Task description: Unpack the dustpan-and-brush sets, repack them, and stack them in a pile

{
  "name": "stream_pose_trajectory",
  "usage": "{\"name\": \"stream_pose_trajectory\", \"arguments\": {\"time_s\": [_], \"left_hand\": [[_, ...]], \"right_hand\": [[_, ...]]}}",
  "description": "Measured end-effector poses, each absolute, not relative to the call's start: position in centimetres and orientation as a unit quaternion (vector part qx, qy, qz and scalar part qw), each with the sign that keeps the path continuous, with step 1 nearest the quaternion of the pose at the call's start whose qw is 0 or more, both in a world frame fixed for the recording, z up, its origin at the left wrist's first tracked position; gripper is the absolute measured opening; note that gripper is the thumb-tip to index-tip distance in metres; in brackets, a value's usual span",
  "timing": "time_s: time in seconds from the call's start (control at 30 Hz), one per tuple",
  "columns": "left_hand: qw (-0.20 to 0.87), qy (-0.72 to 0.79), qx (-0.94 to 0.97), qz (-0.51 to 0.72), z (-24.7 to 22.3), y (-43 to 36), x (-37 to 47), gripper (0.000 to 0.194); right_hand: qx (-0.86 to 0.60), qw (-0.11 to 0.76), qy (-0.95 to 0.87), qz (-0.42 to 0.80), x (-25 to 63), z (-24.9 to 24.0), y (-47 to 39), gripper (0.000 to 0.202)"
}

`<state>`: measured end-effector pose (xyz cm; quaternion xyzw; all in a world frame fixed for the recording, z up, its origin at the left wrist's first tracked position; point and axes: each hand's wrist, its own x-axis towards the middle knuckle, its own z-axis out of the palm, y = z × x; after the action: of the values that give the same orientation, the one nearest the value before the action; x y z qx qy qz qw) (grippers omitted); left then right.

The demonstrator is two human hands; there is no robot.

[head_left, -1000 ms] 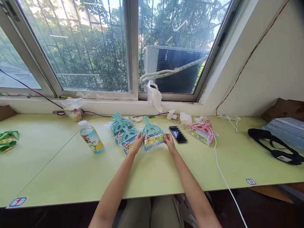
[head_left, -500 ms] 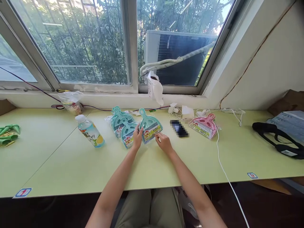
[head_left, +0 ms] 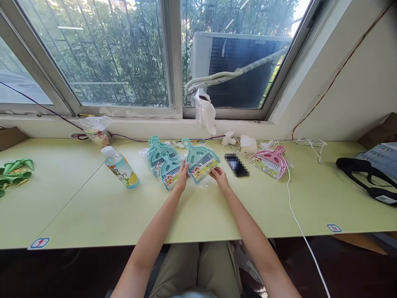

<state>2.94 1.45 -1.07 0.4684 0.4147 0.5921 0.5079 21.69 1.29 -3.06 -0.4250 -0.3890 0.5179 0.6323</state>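
A teal mini dustpan-and-brush set (head_left: pixel 196 154) in clear plastic wrap is held above the table, its handle pointing up and to the left. My left hand (head_left: pixel 182 177) grips its left edge, thumb on the front. At the lower right edge, my right hand (head_left: pixel 220 179) pinches the set beside its yellow printed label (head_left: pixel 203 169). Just left of my left hand lies another wrapped teal dustpan set (head_left: pixel 168 166), overlapping a stack of similar teal sets (head_left: pixel 154 155). A wrapped pink dustpan set (head_left: pixel 273 159) rests farther right.
A drink bottle (head_left: pixel 120 169) stands left of the sets. Right of my hands lie a blurred phone (head_left: pixel 236 165), white chargers (head_left: pixel 229 140) and a trailing white cable (head_left: pixel 293 215). Green cone-shaped items (head_left: pixel 17 173) sit far left; a black strap (head_left: pixel 366 178) lies far right.
The held dustpan set has turned slightly anticlockwise, its lower right corner shifting right and up. My right hand has moved a little right with it. The view has shifted slightly.
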Motion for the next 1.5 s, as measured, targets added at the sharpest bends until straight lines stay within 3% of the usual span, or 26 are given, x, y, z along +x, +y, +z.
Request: {"name": "stream_pose_trajectory", "arguments": {"time_s": [0.17,0.43,0.63,0.83,0.97,1.03,1.13,1.33,1.5], "left_hand": [[0.528,0.417,0.51,0.536,-0.6,0.7,3.4,0.05],[0.486,0.414,0.371,0.675,0.0,2.4,1.4,0.058],[0.291,0.482,0.286,0.775,0.5,3.8,-3.3,0.058],[0.05,0.632,0.364,0.683,1.6,2.1,-2.8,0.089],[-0.082,0.636,0.4,0.655,2.5,0.5,-1.7,0.077],[-0.07,0.608,0.45,0.65,2.4,-0.1,-0.6,0.057],[0.054,0.516,0.614,0.595,1.4,-0.7,1.8,0.03],[0.336,0.492,0.565,0.571,-0.7,-1.3,6.2,0.049],[0.372,0.475,0.561,0.566,-1.0,-0.7,6.4,0.042]], "right_hand": [[-0.411,0.653,-0.34,0.538,22.3,-3.3,1.5,0.054],[-0.413,0.612,-0.38,0.557,23.3,-2.4,1.1,0.05],[-0.413,0.619,-0.37,0.556,24.4,-2.3,1.1,0.048],[-0.406,0.657,-0.33,0.543,25.1,-3.1,1.8,0.048],[-0.398,0.669,-0.321,0.539,25.0,-3.1,1.8,0.05],[-0.395,0.671,-0.321,0.54,24.8,-2.9,1.7,0.049],[-0.379,0.676,-0.32,0.545,24.4,-2.7,1.4,0.047],[-0.361,0.686,-0.322,0.544,23.9,-2.1,1.0,0.044],[-0.358,0.649,-0.356,0.569,23.7,-1.8,0.8,0.044]]}}
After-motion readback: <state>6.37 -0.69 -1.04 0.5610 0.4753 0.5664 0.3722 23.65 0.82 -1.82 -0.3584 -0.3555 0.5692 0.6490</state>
